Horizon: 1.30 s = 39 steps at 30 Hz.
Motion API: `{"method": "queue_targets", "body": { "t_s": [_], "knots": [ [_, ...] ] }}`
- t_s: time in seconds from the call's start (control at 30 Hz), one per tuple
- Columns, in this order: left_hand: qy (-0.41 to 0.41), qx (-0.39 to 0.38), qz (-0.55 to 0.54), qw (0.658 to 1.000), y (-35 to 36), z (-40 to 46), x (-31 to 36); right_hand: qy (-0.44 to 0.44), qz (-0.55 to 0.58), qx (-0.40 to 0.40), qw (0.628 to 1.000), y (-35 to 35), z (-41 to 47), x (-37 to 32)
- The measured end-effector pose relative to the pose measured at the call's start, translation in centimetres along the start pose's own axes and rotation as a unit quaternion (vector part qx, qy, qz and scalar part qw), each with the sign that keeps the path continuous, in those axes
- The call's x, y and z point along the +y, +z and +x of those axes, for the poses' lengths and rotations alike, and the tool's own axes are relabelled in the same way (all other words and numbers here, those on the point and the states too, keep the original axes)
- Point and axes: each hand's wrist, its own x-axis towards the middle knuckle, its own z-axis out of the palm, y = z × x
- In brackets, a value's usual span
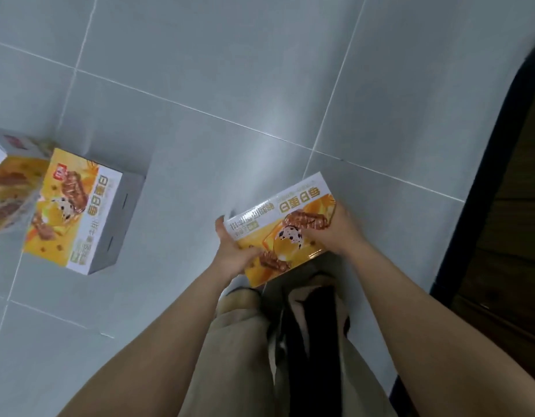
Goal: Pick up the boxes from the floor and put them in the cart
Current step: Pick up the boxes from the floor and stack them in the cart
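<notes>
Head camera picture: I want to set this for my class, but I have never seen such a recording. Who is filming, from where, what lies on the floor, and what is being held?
No machine here: a person wears one camera on the head, looking down at their own arms and legs. The left hand and right hand grip opposite ends of a yellow snack box, fingers wrapped over its printed top. On the grey tiled floor a second box of the same kind lies to the left, and a third box, blurred, sits at the left edge. No cart is clearly visible.
</notes>
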Motion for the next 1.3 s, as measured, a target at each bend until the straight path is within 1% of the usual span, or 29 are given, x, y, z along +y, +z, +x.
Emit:
{"method": "queue_targets", "body": {
  "t_s": [0.03, 0.17, 0.27, 0.33, 0.37, 0.5, 0.63, 0.73, 0.8, 0.93, 1.0, 1.07, 1.17, 1.2, 1.23, 1.27, 1.3],
  "knots": [
    [-0.002, -0.003, -0.016, 1.0, -0.1, -0.3, 0.2, 0.007, 0.001, -0.004, 1.0, 0.0, 0.0, -0.1],
    [-0.009, -0.013, -0.026, 1.0, -2.1, -4.2, 1.8, 0.015, 0.017, -0.01, 1.0, -1.1, -3.1, -1.2],
    [0.014, 0.001, -0.029, 0.999, -3.9, -10.1, 4.5, 0.01, 0.024, -0.007, 1.0, -4.1, -9.7, -4.0],
    [0.02, 0.016, -0.052, 0.998, -5.3, -14.3, 6.6, 0.02, 0.028, 0.0, 0.999, -6.0, -14.5, -5.6],
    [0.024, 0.025, -0.069, 0.997, -6.1, -16.9, 7.9, 0.012, 0.033, 0.006, 0.999, -7.0, -16.9, -6.5],
    [0.08, 0.052, -0.084, 0.992, -9.1, -25.6, 12.0, -0.024, 0.072, 0.025, 0.997, -9.3, -20.5, -6.5],
    [0.13, 0.084, -0.149, 0.977, -12.3, -32.5, 13.8, -0.059, 0.077, 0.056, 0.994, -14.7, -28.1, -13.9],
    [0.15, 0.078, -0.24, 0.956, -14.5, -36.2, 14.9, -0.09, 0.084, 0.045, 0.991, -17.1, -31.7, -18.4],
    [0.168, 0.076, -0.265, 0.947, -15.7, -38.3, 15.9, -0.111, 0.098, 0.031, 0.989, -18.0, -32.9, -20.0],
    [0.212, 0.099, -0.215, 0.948, -17.5, -40.8, 17.5, -0.147, 0.106, 0.034, 0.983, -20.3, -36.7, -23.3],
    [0.232, 0.088, -0.2, 0.948, -18.4, -41.3, 18.1, -0.158, 0.122, 0.01, 0.98, -21.5, -37.9, -24.5],
    [0.237, 0.057, -0.191, 0.951, -19.2, -41.9, 18.8, -0.149, 0.126, -0.029, 0.98, -22.2, -38.7, -25.1],
    [0.238, 0.032, -0.155, 0.958, -20.9, -43.7, 20.6, -0.082, 0.127, -0.085, 0.985, -22.3, -40.0, -24.7],
    [0.241, 0.032, -0.129, 0.961, -21.2, -44.5, 21.4, -0.074, 0.133, -0.106, 0.983, -22.2, -40.9, -24.6],
    [0.246, 0.038, -0.102, 0.963, -21.5, -45.2, 22.2, -0.086, 0.121, -0.12, 0.982, -22.1, -41.6, -24.4],
    [0.255, 0.05, -0.062, 0.964, -21.7, -46.3, 23.2, -0.111, 0.113, -0.123, 0.98, -22.1, -42.3, -24.6],
    [0.275, 0.069, -0.011, 0.959, -21.6, -46.9, 24.0, -0.14, 0.086, -0.104, 0.981, -22.3, -42.6, -24.7]
  ]
}}
